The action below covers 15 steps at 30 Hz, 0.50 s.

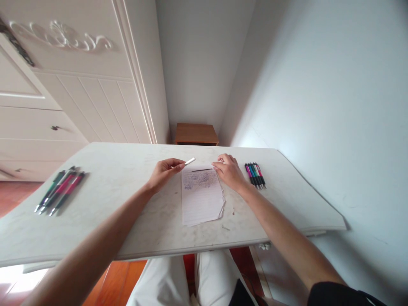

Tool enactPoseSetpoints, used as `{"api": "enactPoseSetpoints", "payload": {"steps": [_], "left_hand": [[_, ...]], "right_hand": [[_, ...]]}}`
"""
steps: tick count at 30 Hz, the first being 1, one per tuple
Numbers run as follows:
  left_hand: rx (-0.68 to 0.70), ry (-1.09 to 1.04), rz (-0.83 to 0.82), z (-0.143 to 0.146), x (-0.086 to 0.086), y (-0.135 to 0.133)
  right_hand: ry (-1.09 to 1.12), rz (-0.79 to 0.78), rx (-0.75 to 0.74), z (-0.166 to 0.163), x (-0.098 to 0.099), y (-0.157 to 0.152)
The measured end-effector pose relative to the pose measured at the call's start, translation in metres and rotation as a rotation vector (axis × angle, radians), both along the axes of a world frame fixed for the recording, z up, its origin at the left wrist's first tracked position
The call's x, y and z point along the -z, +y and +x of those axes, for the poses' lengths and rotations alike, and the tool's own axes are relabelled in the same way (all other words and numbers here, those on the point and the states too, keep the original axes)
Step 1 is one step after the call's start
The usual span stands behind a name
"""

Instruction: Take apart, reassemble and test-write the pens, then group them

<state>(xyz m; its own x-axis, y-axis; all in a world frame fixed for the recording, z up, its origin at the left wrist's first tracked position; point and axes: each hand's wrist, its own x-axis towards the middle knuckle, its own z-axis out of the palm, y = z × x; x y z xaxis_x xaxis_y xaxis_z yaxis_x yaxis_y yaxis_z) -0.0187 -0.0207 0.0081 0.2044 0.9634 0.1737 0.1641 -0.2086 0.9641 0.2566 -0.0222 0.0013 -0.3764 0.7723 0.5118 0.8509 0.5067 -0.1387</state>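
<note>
Head view had my left hand pinching a slim white tube between thumb and fingers, its free end pointing right over the far edge of a scribbled, lined paper sheet. My right hand hovered by the sheet's far right corner, fingertips drawn close together; I could not tell whether they gripped anything. Between my hands, a thin dark rod lay across the far part of the sheet. Colourful click pens with black grips lay right of my right hand, and more retractable pens lay far over on the left of the white tabletop.
</note>
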Motion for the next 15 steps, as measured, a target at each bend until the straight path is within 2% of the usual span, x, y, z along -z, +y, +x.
{"api": "enactPoseSetpoints", "payload": {"steps": [5, 9, 15], "left_hand": [[0.028, 0.075, 0.027, 0.002, 0.001, -0.001], [-0.01, 0.169, 0.066, 0.003, 0.002, -0.001], [-0.101, 0.359, 0.242, 0.002, 0.008, 0.005]], "right_hand": [[-0.135, -0.004, -0.012, -0.007, 0.0, 0.0], [-0.2, -0.023, -0.022, -0.011, 0.0, -0.001], [-0.319, 0.03, -0.051, -0.012, -0.003, -0.003]]}}
